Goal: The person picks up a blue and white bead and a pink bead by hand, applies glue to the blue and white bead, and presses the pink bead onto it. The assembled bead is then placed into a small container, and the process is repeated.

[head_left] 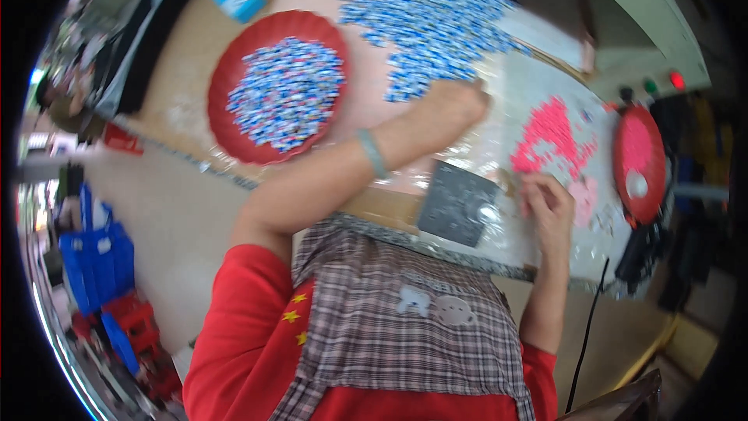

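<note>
We saw the left hand (458, 111) bent at the wrist by the lower right margin of the blue-and-white pieces (436, 27), its fingers curled; blur kept us from telling whether they pinched anything. The right hand (549, 204) was at the near edge of the pink pieces (549, 136), thumb and fingers bent toward one another, and we could not tell whether a piece sat between the tips. Between and below the hands, we found a dark grey square pad (458, 204), its near corner just beside the table's speckled front edge (436, 246). A strip of shiny clear covering separated the two piles, and a pinkish stretch ran between the blue-and-white pile and the large bowl on the left, giving the hands room to pass.

We looked over a table (167, 105) with a brown left part and a pale right part. A pale green machine (662, 23) rose at the far right, showing a red button (676, 79). Beyond the left edge we saw the floor (167, 218) and a blue bag (97, 253).

The large red bowl (224, 70) held a heap of blue-and-white pieces. The smaller red bowl (655, 164) at the right held pink pieces and a round whitish thing (636, 185).
</note>
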{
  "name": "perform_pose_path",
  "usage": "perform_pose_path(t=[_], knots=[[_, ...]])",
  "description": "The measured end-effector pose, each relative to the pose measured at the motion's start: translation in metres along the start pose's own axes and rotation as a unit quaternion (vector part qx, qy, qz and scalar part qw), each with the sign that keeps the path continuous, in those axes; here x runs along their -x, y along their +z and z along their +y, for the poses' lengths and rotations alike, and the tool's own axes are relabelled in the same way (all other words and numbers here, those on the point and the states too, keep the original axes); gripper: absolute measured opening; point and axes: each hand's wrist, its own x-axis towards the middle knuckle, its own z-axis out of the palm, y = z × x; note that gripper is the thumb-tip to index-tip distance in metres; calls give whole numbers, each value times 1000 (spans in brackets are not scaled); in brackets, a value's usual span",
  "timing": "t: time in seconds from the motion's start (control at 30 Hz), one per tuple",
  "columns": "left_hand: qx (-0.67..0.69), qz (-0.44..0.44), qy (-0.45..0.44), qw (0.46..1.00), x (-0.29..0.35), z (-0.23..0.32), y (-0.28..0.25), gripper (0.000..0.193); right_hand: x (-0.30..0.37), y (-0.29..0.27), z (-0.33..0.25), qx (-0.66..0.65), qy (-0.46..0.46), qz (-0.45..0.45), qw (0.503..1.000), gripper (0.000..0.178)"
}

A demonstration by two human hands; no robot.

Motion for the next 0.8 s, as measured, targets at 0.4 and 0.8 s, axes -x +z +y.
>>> perform_pose_path(t=[0.4, 0.8], knots=[[117, 81, -104, 984, 4, 0, -12, 15, 1, 4, 3, -98, 20, -19, 995, 5], [686, -47, -297, 662, 39, 20, -33, 22, 12, 4, -8, -50, 18, 6, 999, 7]])
